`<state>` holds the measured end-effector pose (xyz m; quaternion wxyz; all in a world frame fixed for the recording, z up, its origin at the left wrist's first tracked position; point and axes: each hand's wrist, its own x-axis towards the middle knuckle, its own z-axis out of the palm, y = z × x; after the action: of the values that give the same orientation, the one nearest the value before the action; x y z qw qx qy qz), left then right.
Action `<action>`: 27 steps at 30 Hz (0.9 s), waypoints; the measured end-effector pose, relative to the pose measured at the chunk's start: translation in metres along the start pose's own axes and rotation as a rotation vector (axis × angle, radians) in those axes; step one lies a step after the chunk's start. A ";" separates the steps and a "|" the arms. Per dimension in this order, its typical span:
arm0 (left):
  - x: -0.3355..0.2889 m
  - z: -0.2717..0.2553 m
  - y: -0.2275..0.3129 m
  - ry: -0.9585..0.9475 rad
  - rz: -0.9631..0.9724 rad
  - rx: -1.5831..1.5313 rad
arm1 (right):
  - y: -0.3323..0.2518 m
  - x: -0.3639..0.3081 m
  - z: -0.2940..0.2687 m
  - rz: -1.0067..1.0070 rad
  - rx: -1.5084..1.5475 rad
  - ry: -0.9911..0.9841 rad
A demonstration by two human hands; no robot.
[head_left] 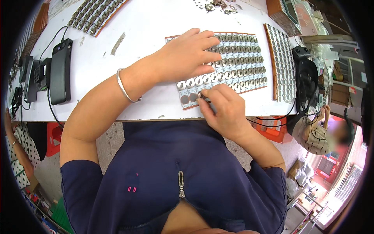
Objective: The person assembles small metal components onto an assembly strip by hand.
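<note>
Tray of metal rings [241,66] on table [148,31]; black device [61,70] far left.

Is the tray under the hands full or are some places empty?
Partly empty: the tray shows bare round places at its near-left corner, beside the right hand.

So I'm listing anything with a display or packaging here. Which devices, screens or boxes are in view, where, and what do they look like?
Black handheld device: left on the white table, flat slab, cable attached.
Dark unit: table's right edge, rounded, black.
Screen device: top right, tilted, pale frame.
No boxes that I can tell.
</note>
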<state>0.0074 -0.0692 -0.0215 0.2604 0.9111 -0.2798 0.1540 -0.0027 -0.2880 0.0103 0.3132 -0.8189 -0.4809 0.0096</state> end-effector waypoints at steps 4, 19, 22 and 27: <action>-0.001 0.000 -0.001 0.010 0.004 -0.005 | 0.004 0.006 -0.011 -0.039 -0.027 -0.059; 0.008 -0.007 0.000 0.014 0.020 -0.066 | 0.172 0.141 -0.065 0.012 -0.340 -0.053; 0.006 -0.009 0.002 0.020 0.008 -0.049 | 0.173 0.139 -0.067 -0.019 -0.296 -0.059; 0.007 -0.007 0.000 0.021 -0.009 -0.071 | 0.155 0.130 -0.070 0.082 -0.248 0.030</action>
<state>0.0122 -0.0682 -0.0130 0.2961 0.9010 -0.2781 0.1523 0.2106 -0.2726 0.0228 0.2160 -0.8703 -0.4398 -0.0495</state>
